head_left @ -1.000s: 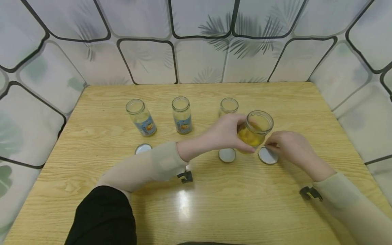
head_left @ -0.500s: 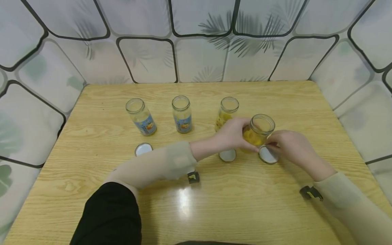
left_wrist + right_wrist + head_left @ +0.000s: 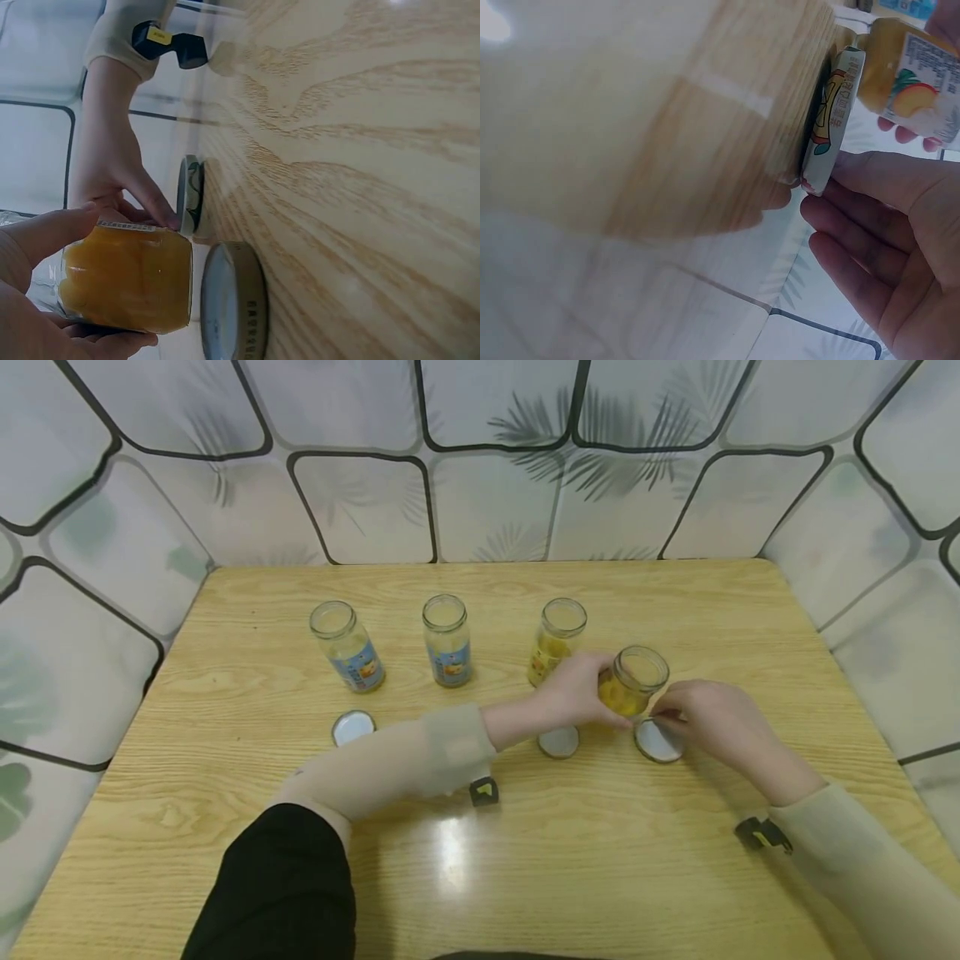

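Note:
My left hand (image 3: 577, 692) is curled round an open glass jar (image 3: 633, 681) with yellow-orange fruit pieces inside. In the left wrist view that jar (image 3: 127, 277) stands roughly upright, its base low over the table; contact cannot be told. My right hand (image 3: 712, 722) pinches the edge of a lid (image 3: 658, 741) just in front of the jar, white inside facing up. The right wrist view shows thumb and fingers at the rim of this lid (image 3: 832, 120), printed with fruit pictures. Another lid (image 3: 558, 742) lies inside-up below my left hand.
Behind my left hand stands an open jar (image 3: 551, 652) with yellow contents. Two open jars with blue labels, one jar (image 3: 348, 652) leftmost and one jar (image 3: 448, 647) beside it, stand further left. A lid (image 3: 352, 727) lies by my left sleeve. Patterned walls (image 3: 487, 510) border the table.
My left hand has lowered the jar and shifted it slightly right, uncovering more of the yellow-filled jar behind. My right hand stays at the lid, almost unmoved.

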Demonstrator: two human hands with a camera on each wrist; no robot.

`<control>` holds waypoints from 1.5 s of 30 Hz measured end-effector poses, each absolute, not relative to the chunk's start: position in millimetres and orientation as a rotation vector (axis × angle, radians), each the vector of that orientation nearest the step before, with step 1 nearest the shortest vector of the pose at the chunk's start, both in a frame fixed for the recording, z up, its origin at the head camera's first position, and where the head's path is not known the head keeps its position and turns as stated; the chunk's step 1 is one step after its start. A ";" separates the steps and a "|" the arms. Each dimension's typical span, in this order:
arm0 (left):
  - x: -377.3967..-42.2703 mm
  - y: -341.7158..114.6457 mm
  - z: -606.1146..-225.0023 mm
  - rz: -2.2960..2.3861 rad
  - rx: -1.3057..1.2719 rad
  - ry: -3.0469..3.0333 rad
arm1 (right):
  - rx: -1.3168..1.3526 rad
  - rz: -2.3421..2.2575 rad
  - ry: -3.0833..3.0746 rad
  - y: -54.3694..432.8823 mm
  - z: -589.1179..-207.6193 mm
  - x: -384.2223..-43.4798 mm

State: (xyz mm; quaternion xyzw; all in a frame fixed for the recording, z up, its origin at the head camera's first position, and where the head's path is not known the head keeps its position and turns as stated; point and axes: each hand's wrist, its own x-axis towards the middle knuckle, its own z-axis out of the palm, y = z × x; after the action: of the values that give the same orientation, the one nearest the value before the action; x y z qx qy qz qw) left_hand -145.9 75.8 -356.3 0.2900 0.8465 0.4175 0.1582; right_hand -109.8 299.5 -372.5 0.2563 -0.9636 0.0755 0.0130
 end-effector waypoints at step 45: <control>-143.9 80.6 -369.5 1.282 0.747 2.306 | 0.835 0.202 -2.961 298.9 -373.8 -109.4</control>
State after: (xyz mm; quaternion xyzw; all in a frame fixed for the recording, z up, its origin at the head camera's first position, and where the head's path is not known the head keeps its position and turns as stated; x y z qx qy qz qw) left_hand -143.9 80.6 -369.5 0.2671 0.8242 0.4583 0.1983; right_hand -109.4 298.9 -373.8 0.2709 -0.9599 0.0654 0.0294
